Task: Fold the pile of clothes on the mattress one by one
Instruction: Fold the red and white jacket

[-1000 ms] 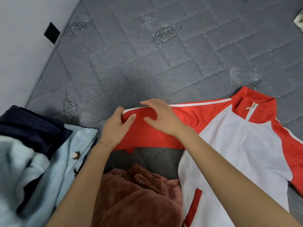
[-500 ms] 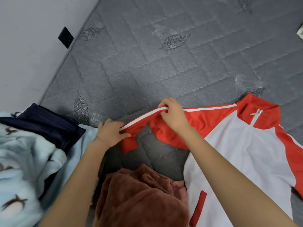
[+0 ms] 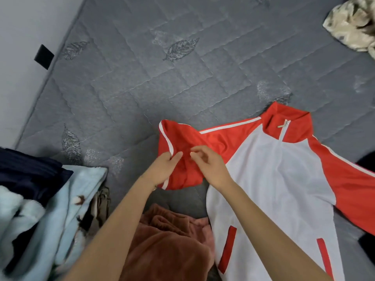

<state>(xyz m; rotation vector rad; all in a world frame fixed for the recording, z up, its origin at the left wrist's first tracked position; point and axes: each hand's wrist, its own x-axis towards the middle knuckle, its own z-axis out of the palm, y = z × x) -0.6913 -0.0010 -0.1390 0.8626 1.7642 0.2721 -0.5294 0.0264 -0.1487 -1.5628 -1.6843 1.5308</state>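
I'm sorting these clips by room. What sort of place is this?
Probably a bedroom: a bare grey quilted mattress runs along a plain wall, with loose clothes on it, such as a red and white jacket and a brown fleece.

Red/white zip jacket [image 3: 274, 179] flat on mattress [image 3: 162, 78], one sleeve [image 3: 182, 138] prob. folded back.

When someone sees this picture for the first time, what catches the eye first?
The bright red-and-white zip jacket lies spread on the grey quilted mattress, right of centre. At the centre, the left hand grips its folded-back red sleeve, with the right hand just over it.
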